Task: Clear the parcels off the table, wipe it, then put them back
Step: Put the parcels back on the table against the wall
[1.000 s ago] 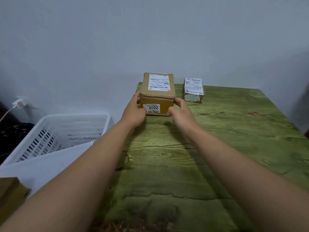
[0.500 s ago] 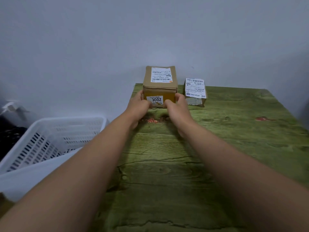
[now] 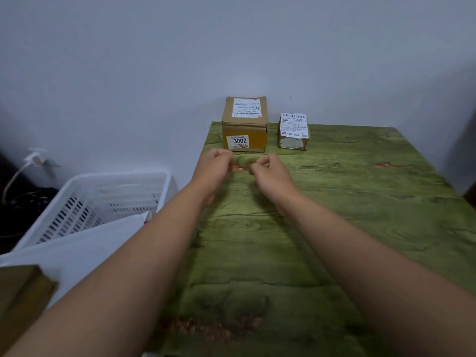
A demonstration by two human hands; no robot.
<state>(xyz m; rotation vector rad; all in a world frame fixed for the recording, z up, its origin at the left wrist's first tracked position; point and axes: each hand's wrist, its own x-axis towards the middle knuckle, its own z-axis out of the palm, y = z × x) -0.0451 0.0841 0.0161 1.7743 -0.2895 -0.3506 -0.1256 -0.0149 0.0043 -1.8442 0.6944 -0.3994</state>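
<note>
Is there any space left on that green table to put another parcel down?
Plenty. The green table is bare from the small parcel rightward to its right edge, and all across the near half around the arms. It is crowded only at the far left corner, where the big box and small parcel stand by the wall, with the left hand and right hand just in front.

brown parcel (image 3: 244,124) marked 3002, smaller parcel (image 3: 293,131) beside, far table (image 3: 360,202) edge

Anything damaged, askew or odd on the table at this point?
Mostly tidy. The two parcels stand upright at the far edge by the wall: the larger box and the smaller box, apart from each other. The smaller box's near face looks scuffed and torn. The green table has reddish worn patches.
</note>
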